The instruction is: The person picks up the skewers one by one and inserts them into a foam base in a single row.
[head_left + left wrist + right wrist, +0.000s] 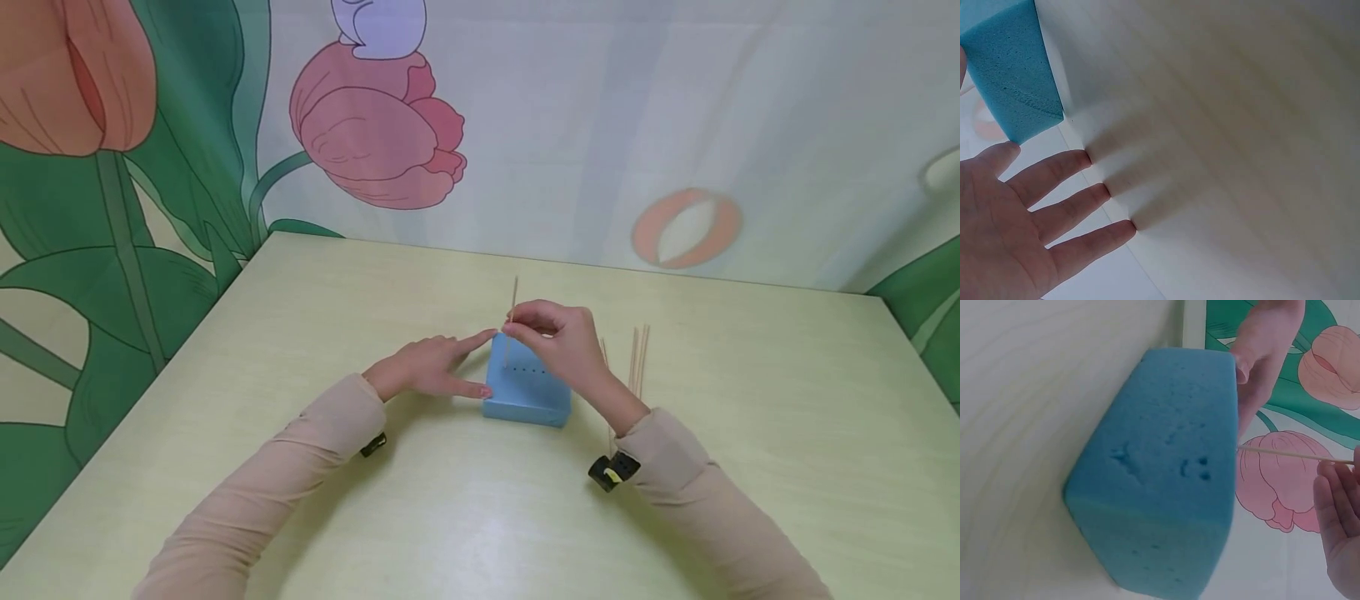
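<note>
A light blue foam block lies on the table, with a row of small dark holes across its top. My left hand steadies its left side, thumb at the near corner and index finger at the far one. In the left wrist view the other fingers are spread and straight, their tips at the tabletop. My right hand pinches a thin wooden stick upright over the block. The stick's lower end meets the top face at the left end of the row, as the right wrist view also shows the stick against that face.
Several loose wooden sticks lie on the table to the right of the block, partly behind my right forearm. A printed flower curtain hangs along the table's far edge. Black wrist cameras sit under both cuffs.
</note>
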Available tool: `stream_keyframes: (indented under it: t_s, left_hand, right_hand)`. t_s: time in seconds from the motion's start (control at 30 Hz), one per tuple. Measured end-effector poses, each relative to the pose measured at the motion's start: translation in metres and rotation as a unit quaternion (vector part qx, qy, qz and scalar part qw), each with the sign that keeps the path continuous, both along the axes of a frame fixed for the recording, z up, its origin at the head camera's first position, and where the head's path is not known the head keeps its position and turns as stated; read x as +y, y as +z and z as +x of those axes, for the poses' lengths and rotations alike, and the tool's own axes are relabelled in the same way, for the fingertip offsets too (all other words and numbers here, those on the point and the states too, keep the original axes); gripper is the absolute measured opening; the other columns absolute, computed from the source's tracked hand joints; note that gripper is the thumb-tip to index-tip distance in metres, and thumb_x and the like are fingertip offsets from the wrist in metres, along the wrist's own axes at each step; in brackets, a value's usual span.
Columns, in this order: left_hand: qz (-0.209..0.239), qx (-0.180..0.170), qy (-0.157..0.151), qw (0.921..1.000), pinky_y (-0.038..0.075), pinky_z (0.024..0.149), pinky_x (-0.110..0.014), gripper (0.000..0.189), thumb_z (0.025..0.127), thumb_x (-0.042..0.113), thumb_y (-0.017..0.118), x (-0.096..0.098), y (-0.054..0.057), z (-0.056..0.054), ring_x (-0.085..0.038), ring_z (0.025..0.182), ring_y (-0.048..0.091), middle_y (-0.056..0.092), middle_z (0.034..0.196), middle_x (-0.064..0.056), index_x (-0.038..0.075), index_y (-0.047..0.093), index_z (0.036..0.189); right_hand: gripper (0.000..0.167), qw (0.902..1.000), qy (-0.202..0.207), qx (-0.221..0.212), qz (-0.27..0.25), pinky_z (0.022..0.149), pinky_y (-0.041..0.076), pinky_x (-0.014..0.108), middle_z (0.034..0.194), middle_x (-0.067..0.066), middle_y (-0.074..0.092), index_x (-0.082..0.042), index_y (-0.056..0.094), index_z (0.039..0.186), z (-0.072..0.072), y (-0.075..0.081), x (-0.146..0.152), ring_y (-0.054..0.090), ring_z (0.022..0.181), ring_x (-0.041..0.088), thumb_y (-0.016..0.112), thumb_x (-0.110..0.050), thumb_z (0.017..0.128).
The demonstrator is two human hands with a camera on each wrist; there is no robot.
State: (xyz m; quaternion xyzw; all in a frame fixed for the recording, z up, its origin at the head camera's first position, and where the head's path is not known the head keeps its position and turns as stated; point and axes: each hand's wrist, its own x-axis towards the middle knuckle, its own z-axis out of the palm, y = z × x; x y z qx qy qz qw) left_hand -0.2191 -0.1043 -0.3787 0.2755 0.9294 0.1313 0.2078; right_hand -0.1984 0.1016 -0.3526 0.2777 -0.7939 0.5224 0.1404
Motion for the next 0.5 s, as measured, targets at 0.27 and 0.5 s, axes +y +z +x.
stream_keyframes:
  t_s: [0.27, 0.5]
  left_hand:
    - [-0.002, 0.004, 0.0, 1.0, 0.043, 0.077, -0.039, 0.089, 0.078, 0.064, 0.055, 0.0, -0.001, 0.001, -0.028, 0.107, 0.052, 0.058, 0.11, -0.015, 0.032, 0.01, 0.147]
    - [0.002, 0.001, -0.005, 1.0, 0.037, 0.06, -0.03, 0.089, 0.078, 0.063, 0.055, -0.001, -0.002, 0.001, -0.021, 0.088, 0.054, 0.051, 0.071, -0.004, 0.032, 0.009, 0.147]
  right_hand:
    - [0.021, 0.9989, -0.024, -0.034, 0.023, 0.069, 0.05, 0.022, 0.087, 0.013, 0.069, 0.003, 0.067, 0.097, 0.006, 0.004, 0.029, 0.066, 0.077, 0.021, 0.07, -0.006, 0.079]
    - [0.024, 0.9952, -0.062, -0.052, 0.055, 0.066, 0.048, 0.017, 0.088, 0.012, 0.068, 0.001, 0.067, 0.101, 0.009, -0.007, 0.067, 0.065, 0.075, 0.013, 0.07, -0.01, 0.08]
